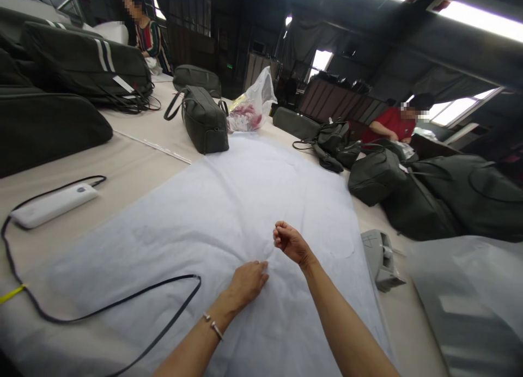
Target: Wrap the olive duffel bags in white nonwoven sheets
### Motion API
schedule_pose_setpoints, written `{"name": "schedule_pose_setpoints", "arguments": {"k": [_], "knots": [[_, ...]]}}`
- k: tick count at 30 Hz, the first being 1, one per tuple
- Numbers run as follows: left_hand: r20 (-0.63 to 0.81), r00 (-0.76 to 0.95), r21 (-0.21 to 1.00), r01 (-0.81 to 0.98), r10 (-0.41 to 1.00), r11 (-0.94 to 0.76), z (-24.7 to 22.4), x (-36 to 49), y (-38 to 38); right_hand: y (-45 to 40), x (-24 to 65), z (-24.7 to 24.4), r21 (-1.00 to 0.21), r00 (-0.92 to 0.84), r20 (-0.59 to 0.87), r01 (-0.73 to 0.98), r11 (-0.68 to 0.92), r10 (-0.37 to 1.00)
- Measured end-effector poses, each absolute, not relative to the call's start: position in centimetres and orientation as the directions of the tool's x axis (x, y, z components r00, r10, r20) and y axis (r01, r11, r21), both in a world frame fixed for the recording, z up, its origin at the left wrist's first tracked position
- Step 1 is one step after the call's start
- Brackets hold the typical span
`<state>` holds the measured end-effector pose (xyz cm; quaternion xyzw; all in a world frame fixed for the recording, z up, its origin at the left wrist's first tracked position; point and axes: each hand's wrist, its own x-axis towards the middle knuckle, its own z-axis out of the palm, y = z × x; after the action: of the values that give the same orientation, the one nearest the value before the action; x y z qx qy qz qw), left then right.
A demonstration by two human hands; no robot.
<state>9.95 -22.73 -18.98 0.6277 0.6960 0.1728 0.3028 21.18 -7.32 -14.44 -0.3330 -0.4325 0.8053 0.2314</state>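
A large white sheet [261, 186], thin and wrinkled, covers the middle of the table. My left hand [247, 283], with a metal bracelet at the wrist, rests low on the sheet. Its fingertips are closed on the material, and creases run out from that spot. Just right of it and a little higher, my right hand [291, 243] is held above the sheet with its fingers curled into a pinch. Whatever lies between those fingers, if anything, is too small to make out.
Dark green bags [206, 118] stand at the back, more bags [85, 61] at left and others [433, 197] at right. A white device [55, 205] trails a black cord [122, 298] across the sheet. A grey tape dispenser [382, 260] sits right. Two people work behind.
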Motion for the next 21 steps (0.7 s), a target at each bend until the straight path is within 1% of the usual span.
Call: {"name": "schedule_pose_setpoints", "arguments": {"k": [3,8,10,12,14,16,18,21], "knots": [[-0.174,-0.079,0.711,0.680,0.982,0.181,-18.7,9.0,-22.3,-7.9,21.2,-14.5,-0.816,-0.697,-0.328,-0.132,-0.563,0.637],[-0.051,-0.282,0.823,0.531,0.958,0.201,-16.7,8.1,-21.6,-9.8,21.3,-14.2,-0.683,-0.753,-0.296,-0.263,-0.681,0.588],[0.035,-0.357,0.877,0.459,0.933,0.143,-15.7,8.2,-21.3,-10.6,21.3,-14.2,-0.654,-0.734,-0.308,-0.299,-0.695,0.606],[0.170,-0.394,0.914,0.405,0.903,0.005,-15.0,8.3,-21.2,-11.3,21.4,-14.3,-0.632,-0.708,-0.322,-0.333,-0.699,0.628],[0.309,-0.370,0.893,0.430,0.876,-0.134,-14.7,8.5,-21.0,-11.9,21.6,-14.5,-0.599,-0.697,-0.331,-0.366,-0.713,0.636],[0.394,-0.299,0.837,0.509,0.869,-0.204,-14.7,8.7,-21.0,-12.4,21.7,-14.7,-0.551,-0.698,-0.336,-0.399,-0.733,0.633],[0.430,-0.244,0.792,0.563,0.869,-0.234,-14.7,8.7,-21.0,-12.8,21.8,-14.8,-0.500,-0.704,-0.339,-0.427,-0.753,0.624],[0.438,-0.192,0.753,0.612,0.878,-0.241,-14.3,8.8,-21.1,-13.4,22.0,-14.9,-0.440,-0.711,-0.344,-0.455,-0.774,0.614]]}}
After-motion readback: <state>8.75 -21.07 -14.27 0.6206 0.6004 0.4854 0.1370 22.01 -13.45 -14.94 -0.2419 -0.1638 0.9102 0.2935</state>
